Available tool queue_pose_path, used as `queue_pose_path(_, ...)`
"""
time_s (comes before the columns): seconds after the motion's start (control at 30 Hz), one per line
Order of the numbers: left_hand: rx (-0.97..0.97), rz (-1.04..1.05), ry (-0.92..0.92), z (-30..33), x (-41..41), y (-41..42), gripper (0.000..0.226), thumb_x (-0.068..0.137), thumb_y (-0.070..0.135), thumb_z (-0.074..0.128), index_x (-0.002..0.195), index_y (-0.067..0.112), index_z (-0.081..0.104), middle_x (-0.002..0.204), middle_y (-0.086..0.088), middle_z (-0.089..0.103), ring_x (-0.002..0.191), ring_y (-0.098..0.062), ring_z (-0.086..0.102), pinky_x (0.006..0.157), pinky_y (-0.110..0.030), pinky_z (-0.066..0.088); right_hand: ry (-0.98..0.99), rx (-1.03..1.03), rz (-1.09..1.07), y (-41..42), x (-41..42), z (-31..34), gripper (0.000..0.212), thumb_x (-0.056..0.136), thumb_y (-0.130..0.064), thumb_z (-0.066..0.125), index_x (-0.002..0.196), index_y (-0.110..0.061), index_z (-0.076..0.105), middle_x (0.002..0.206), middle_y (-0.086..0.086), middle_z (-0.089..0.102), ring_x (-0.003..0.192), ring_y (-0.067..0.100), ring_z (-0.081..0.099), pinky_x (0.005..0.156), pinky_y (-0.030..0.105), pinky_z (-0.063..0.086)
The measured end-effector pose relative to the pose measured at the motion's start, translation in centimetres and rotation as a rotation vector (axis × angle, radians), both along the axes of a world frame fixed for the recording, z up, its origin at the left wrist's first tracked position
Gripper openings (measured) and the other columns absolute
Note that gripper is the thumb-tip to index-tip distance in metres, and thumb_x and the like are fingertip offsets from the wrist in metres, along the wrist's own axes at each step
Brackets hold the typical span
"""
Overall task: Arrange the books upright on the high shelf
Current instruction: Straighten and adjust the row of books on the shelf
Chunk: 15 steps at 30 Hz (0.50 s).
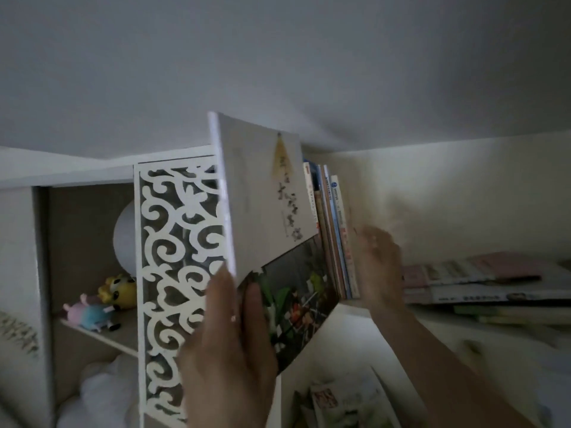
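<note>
A large book (268, 211) is gripped at its lower edge by the left hand (228, 350), tilted just left of the upright row of books (335, 236) on the shelf (355, 313). The right side of that row is pressed by the spread right hand (378, 267). A flat pile of books (482, 285) lies right of the row.

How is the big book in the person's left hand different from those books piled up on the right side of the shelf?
The big book is held up on end, tilted, by the left hand; the piled books lie flat, one on another, with no hand on them. The big book shows its whole cover, pale above and a photo below; the piled books show mostly their edges. Both are by the standing row of books, which the right hand touches.
</note>
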<state>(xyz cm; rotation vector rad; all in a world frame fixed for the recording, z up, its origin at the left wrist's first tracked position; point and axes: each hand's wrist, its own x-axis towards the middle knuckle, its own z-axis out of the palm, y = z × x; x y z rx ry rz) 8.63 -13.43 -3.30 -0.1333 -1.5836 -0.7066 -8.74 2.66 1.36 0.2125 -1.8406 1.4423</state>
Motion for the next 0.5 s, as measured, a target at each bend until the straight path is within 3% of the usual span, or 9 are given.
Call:
queue_pose_path(0.07, -0.026, -0.073, 0.014, 1.0, -1.3, 2.6, 0.014, 0.100, 0.022, 0.054, 0.112, 0.015, 0.053, 0.055, 0.014, 0.047, 0.042, 0.015, 0.033, 0.042, -0.003, 0.036, 0.225, -0.092, -0.104, 1.9, 3.6, -0.6, 0.036, 0.104, -0.050, 0.042, 0.111, -0.020, 0.060, 0.108, 0.001, 0.058, 0.093, 0.010, 0.054, 0.076, 0.022, 0.042)
queue_pose_path(0.13, -0.031, -0.124, 0.023, 2.3, -3.0, 5.6, 0.014, 0.107, 0.024, 0.046, 0.119, 0.017, 0.049, 0.061, 0.014, 0.052, 0.041, 0.004, 0.045, 0.040, -0.006, 0.037, 0.327, -0.108, -0.010, 3.6, 6.8, -0.7, 0.017, 0.105, -0.039, 0.050, 0.109, -0.025, 0.059, 0.103, -0.007, 0.063, 0.090, 0.004, 0.059, 0.071, 0.018, 0.046)
queue_pose_path(0.2, 0.006, -0.201, 0.008, 3.8, -5.0, 8.7, 0.017, 0.110, 0.027, 0.039, 0.124, 0.019, 0.046, 0.071, 0.008, 0.063, 0.049, -0.004, 0.059, 0.043, -0.010, 0.045, 0.275, -0.045, 0.230, 4.7, 8.3, 0.1, 0.024, 0.098, -0.047, 0.055, 0.116, -0.031, 0.059, 0.097, -0.016, 0.068, 0.087, -0.001, 0.065, 0.064, 0.014, 0.051)
queue_pose_path(0.27, -0.009, -0.214, -0.046, 4.8, -7.0, 11.3, 0.028, 0.107, 0.029, 0.040, 0.133, 0.020, 0.042, 0.080, 0.003, 0.068, 0.058, -0.008, 0.065, 0.051, -0.017, 0.053, 0.157, 0.072, 0.360, 5.4, 8.2, 1.0, 0.045, 0.087, -0.058, 0.058, 0.128, -0.041, 0.053, 0.103, -0.019, 0.070, 0.092, -0.003, 0.068, 0.068, 0.017, 0.054)
queue_pose_path(0.4, -0.087, -0.223, -0.158, 4.7, -10.7, 12.9, 0.039, 0.100, 0.014, 0.060, 0.136, 0.015, 0.045, 0.084, 0.011, 0.055, 0.061, 0.000, 0.052, 0.055, -0.009, 0.044, 0.004, 0.168, 0.430, 6.3, 5.6, 1.9, 0.059, 0.083, -0.067, 0.055, 0.139, -0.056, 0.041, 0.120, -0.020, 0.067, 0.103, -0.002, 0.067, 0.082, 0.021, 0.056)
queue_pose_path(0.5, -0.240, -0.376, -0.317, 3.5, -13.1, 11.5, 0.043, 0.103, 0.017, 0.057, 0.142, 0.019, 0.039, 0.099, 0.002, 0.069, 0.073, -0.003, 0.062, 0.069, -0.016, 0.057, -0.152, 0.200, 0.409, 6.8, 3.0, 0.9, 0.059, 0.088, -0.072, 0.051, 0.143, -0.055, 0.040, 0.127, -0.013, 0.065, 0.114, 0.008, 0.065, 0.100, 0.041, 0.055)
